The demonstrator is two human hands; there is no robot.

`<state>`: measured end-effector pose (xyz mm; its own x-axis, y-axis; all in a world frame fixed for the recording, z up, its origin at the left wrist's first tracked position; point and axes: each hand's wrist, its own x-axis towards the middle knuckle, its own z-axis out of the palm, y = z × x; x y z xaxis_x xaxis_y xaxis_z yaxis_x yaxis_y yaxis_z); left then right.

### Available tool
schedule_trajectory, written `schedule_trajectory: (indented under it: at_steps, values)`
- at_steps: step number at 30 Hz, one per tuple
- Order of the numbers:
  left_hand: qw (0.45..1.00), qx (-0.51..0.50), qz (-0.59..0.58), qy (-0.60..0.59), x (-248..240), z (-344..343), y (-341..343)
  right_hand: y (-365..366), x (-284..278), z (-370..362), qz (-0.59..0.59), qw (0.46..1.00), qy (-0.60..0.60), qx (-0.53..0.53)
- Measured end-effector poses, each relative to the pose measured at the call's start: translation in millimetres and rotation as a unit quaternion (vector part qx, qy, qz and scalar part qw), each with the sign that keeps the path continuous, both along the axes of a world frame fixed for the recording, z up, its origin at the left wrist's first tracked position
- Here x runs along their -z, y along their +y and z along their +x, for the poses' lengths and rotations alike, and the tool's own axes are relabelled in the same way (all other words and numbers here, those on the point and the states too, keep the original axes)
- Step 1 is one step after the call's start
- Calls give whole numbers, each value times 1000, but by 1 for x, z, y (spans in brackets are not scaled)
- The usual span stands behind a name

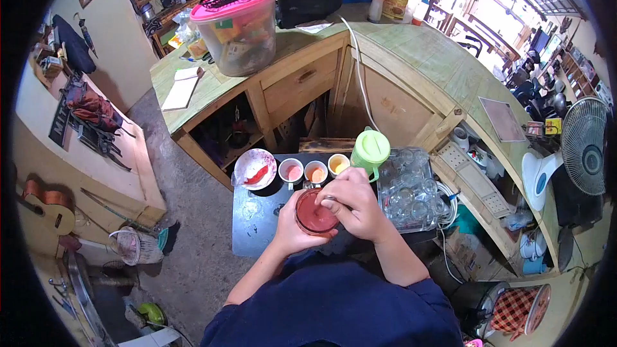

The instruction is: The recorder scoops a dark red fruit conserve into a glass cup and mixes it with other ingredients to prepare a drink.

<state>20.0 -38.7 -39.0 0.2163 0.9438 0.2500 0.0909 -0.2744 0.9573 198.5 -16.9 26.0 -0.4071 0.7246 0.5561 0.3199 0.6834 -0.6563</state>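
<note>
My left hand is wrapped round a glass of reddish-pink drink, held above the near side of a small metal-topped table. Over the glass, my right hand pinches what looks like a metal spoon; its lower end is hidden in the drink. Beyond the hands stand three white cups in a row: one with pink contents, one with orange and one with yellow. To their left sits a patterned bowl with a red item in it. A lidded green pitcher stands at their right.
A tray crowded with clear glasses lies right of my right hand. Behind the table curves a wooden counter, bearing a pink-lidded tub and a notebook. A white fan stands at the far right.
</note>
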Motion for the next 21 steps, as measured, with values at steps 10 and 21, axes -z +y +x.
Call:
schedule_trajectory:
  at_steps: [10,21]
  values:
    - [1000,-4,6,-6,0,2,-1,-1,-1,2,42,997,-43,40]
    - [1000,-4,5,4,-1,1,1,-1,1,3,45,994,-86,41]
